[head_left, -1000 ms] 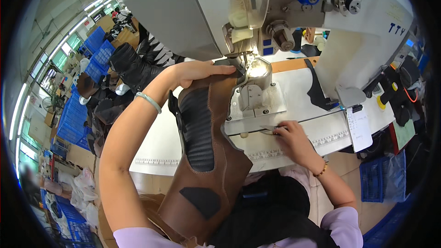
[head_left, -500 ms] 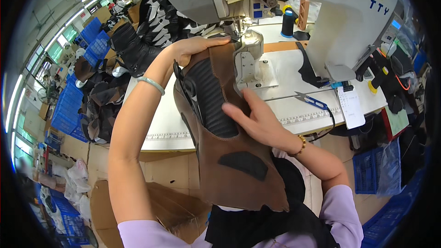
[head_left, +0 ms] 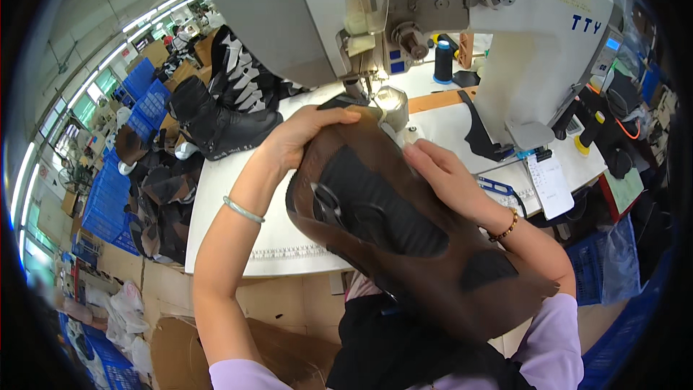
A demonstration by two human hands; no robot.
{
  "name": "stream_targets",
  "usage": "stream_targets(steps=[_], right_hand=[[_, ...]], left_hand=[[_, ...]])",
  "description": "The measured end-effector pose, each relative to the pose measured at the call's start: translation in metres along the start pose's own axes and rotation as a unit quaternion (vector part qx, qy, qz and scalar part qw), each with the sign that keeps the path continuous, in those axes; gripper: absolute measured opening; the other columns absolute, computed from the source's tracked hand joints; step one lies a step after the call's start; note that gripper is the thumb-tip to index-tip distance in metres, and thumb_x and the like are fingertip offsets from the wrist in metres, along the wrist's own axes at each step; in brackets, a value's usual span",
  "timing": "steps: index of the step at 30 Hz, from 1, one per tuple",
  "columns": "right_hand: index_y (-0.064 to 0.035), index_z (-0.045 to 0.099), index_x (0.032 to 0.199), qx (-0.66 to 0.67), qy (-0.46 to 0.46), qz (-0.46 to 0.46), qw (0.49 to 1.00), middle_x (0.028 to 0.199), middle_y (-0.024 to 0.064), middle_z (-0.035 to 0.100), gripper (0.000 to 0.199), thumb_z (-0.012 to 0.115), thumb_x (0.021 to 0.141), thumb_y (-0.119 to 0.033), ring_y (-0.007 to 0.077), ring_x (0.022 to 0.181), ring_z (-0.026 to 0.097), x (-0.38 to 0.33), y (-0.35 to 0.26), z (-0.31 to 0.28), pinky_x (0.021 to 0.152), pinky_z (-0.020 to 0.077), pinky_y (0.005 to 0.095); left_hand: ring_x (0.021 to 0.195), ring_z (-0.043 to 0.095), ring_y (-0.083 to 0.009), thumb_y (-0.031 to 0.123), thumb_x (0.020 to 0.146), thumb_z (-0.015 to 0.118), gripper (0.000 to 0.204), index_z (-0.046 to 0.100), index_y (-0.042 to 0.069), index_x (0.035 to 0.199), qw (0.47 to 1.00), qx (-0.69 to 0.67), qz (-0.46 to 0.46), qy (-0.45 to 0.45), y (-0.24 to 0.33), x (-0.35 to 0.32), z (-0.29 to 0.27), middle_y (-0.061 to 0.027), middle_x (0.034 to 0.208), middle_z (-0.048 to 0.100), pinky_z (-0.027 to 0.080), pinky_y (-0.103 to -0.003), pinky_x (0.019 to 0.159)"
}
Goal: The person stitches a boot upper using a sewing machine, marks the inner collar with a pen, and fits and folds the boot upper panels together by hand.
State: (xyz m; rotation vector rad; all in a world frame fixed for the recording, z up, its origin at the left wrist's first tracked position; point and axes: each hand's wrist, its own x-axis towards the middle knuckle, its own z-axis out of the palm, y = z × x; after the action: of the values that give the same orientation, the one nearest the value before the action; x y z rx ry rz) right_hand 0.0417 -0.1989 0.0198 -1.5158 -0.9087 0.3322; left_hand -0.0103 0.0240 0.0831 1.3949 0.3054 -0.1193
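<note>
A brown leather boot upper [head_left: 440, 289] with black ribbed panels hangs from a post-bed sewing machine [head_left: 289, 11] toward my lap. Its top edge lies close to the needle and the metal post [head_left: 392, 107]. My left hand [head_left: 307, 133] grips the upper's far left edge, the thumb pressed flat along the top. On the other side my right hand [head_left: 449, 179] holds the right edge, fingertips near the post. The undersides of both hands' grip are hidden by the leather. Whether the needle is in the leather I cannot tell.
Blue thread snips [head_left: 495, 186] lie on the white table [head_left: 238, 224], partly behind my right hand. A black boot [head_left: 216, 126] stands at the left. Further back are a thread cone [head_left: 443, 61] and a black leather strip [head_left: 476, 130]. Blue crates [head_left: 108, 202] hold brown pieces.
The boot upper has turned, its lower end swinging to the right. My right hand has shifted right along its edge, now partly covering the snips. My left hand has moved slightly down.
</note>
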Motion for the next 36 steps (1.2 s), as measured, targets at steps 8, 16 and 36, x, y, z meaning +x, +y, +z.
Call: stream_targets(steps=[8, 16, 36], right_hand=[[0.0021, 0.055, 0.103, 0.15, -0.08, 0.014, 0.985, 0.086, 0.0064, 0.061, 0.036, 0.054, 0.089, -0.031, 0.0104, 0.078, 0.053, 0.027, 0.022, 0.032, 0.069, 0.043, 0.0247], [0.0009, 0.045, 0.081, 0.118, 0.025, -0.052, 0.991, 0.056, 0.0113, 0.039, 0.029, 0.053, 0.091, -0.025, 0.0137, 0.051, 0.033, 0.029, 0.049, 0.058, 0.047, 0.0319, 0.031], [0.0, 0.044, 0.096, 0.012, 0.019, -0.041, 0.999, 0.061, 0.0166, 0.054, 0.019, 0.05, 0.091, -0.017, 0.0317, 0.052, 0.055, 0.026, 0.033, 0.053, 0.048, 0.0399, 0.036]], left_hand=[[0.082, 0.061, -0.0157, 0.007, 0.077, 0.066, 0.032, 0.057, -0.004, 0.105, 0.999, 0.032, 0.024, -0.005, 0.001, 0.015, -0.006, -0.0106, 0.096, 0.062, 0.05, -0.028, 0.075], [0.085, 0.059, -0.0159, 0.004, 0.072, 0.069, 0.036, 0.057, -0.005, 0.105, 0.997, 0.067, 0.012, 0.025, 0.011, 0.018, -0.007, -0.0104, 0.095, 0.062, 0.048, -0.026, 0.078], [0.087, 0.057, -0.0146, 0.008, 0.075, 0.069, 0.038, 0.055, -0.002, 0.109, 0.998, 0.064, 0.005, -0.001, 0.009, 0.026, -0.015, -0.008, 0.1, 0.06, 0.046, -0.025, 0.079]])
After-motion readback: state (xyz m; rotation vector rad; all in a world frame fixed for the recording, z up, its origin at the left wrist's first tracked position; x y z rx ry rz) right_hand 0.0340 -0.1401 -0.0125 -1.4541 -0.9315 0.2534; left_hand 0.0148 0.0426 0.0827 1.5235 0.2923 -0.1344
